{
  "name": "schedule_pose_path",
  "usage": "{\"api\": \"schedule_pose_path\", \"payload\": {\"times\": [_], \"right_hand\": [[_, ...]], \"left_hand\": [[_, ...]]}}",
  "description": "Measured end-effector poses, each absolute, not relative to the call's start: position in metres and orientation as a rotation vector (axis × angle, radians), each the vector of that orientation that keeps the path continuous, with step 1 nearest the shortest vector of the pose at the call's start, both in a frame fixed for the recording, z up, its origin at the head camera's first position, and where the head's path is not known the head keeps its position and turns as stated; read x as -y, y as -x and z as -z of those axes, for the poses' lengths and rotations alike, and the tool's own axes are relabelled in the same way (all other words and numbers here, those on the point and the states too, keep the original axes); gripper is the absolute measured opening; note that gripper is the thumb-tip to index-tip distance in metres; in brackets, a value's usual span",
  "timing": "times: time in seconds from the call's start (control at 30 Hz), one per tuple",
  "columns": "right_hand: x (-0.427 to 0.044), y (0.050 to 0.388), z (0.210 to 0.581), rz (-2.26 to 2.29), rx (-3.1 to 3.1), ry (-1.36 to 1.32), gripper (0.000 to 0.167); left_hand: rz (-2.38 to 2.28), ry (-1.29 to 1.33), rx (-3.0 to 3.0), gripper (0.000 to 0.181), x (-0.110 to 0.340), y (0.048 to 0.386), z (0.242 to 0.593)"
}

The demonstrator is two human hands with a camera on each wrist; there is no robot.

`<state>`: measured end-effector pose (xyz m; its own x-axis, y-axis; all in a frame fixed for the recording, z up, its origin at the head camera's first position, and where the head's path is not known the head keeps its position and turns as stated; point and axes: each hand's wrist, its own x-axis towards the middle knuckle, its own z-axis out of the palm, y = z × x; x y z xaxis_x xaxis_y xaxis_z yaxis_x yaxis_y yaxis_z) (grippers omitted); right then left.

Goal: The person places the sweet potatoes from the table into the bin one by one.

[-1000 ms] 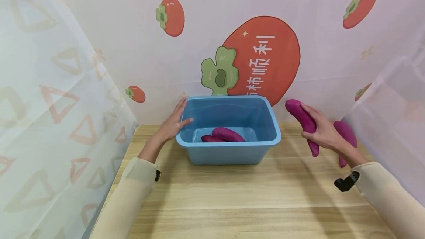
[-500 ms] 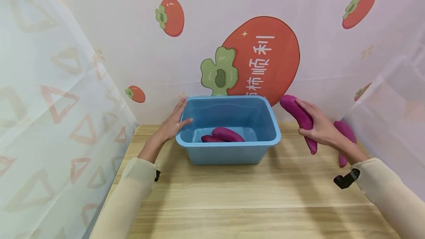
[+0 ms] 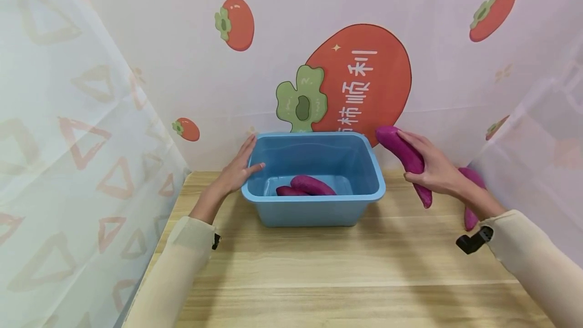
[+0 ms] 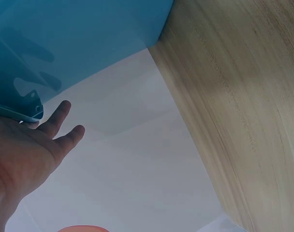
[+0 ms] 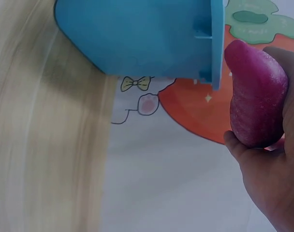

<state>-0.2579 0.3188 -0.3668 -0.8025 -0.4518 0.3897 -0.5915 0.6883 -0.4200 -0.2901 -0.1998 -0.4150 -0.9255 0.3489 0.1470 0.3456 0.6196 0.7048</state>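
Note:
A light blue plastic basin (image 3: 314, 212) stands on the table against the back cloth. My left hand (image 3: 237, 167) rests on its left rim, fingers straight and thumb over the inside; the left wrist view shows the same hand (image 4: 28, 154) from below, against the basin's edge. With my right hand (image 3: 434, 166) I grip a purple sweet potato (image 3: 407, 155) in the air, right of the basin and tilted. In the right wrist view this sweet potato (image 5: 258, 96) sits between thumb and fingers. Two more purple sweet potatoes (image 3: 314, 185) lie inside the basin, partly hidden by its front wall.
Another purple sweet potato (image 3: 471, 216) lies at the table's right side, partly covered by my right forearm. The wooden table (image 3: 319, 277) extends in front of the basin. White printed cloth (image 3: 150, 39) encloses the back and both sides.
My right hand has carried the sweet potato left and slightly upward, closer to the basin's right rim. My left hand and the basin have stayed in place.

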Motion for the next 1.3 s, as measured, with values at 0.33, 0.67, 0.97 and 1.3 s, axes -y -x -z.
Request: {"api": "schedule_pose_path", "payload": {"times": [0.33,0.67,0.97,1.3], "right_hand": [[-0.304,0.261,0.35,-0.772,2.658,-0.888,0.105],[-0.292,0.265,0.338,-0.786,2.682,-0.939,0.109],[-0.278,0.27,0.329,-0.771,2.648,-1.061,0.11],[-0.261,0.278,0.324,-0.789,2.683,-1.09,0.112]], "left_hand": [[-1.219,-0.599,-2.831,0.088,0.199,0.289,0.415],[-1.203,-0.599,-2.842,0.088,0.199,0.289,0.415],[-1.203,-0.603,-2.849,0.087,0.199,0.29,0.417],[-1.201,-0.602,-2.85,0.088,0.199,0.29,0.417]]}}
